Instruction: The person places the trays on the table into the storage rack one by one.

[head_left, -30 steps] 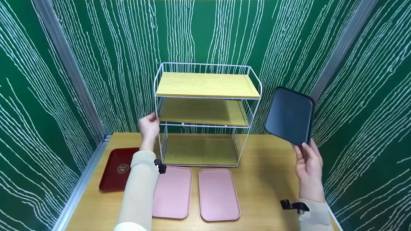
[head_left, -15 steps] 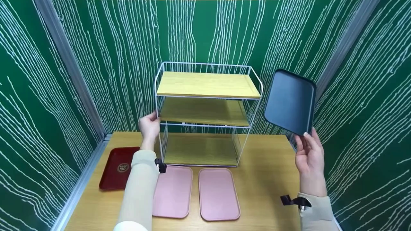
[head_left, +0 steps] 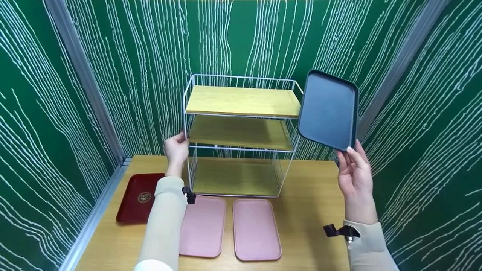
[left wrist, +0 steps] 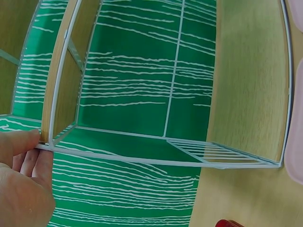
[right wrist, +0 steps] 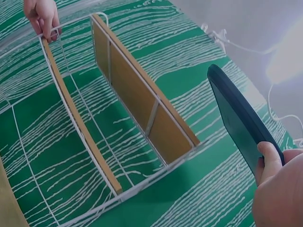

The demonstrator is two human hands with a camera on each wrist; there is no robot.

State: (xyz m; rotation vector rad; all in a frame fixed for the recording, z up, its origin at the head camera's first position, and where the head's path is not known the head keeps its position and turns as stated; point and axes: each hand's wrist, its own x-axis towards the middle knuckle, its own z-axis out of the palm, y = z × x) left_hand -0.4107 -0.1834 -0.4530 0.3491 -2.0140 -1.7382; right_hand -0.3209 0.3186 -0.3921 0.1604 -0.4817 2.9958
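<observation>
My right hand [head_left: 356, 171] pinches the near corner of a dark blue-grey tray [head_left: 329, 109], thumb on its upper face. The tray is tilted up in the air, its left edge overlapping the right side of a white wire shelf rack [head_left: 241, 147] in the head view. My left hand [head_left: 176, 148] grips the rack's left side frame at the middle shelf; the left wrist view shows thumb and fingers [left wrist: 42, 165] around that corner. Three wooden boards form the rack's levels: the top board [head_left: 243, 101], the middle board [head_left: 241, 131] and the bottom board [head_left: 235, 175].
Two pink trays [head_left: 203, 227] lie flat in front of the rack. A dark red tray [head_left: 135, 195] with a gold emblem lies at the left, partly behind my left forearm. All stand on a wooden table [head_left: 308, 210] between green, white-streaked walls [head_left: 241, 37].
The dark tray and my right hand have risen, then shifted left toward the rack's upper right side. My left hand keeps its place on the frame.
</observation>
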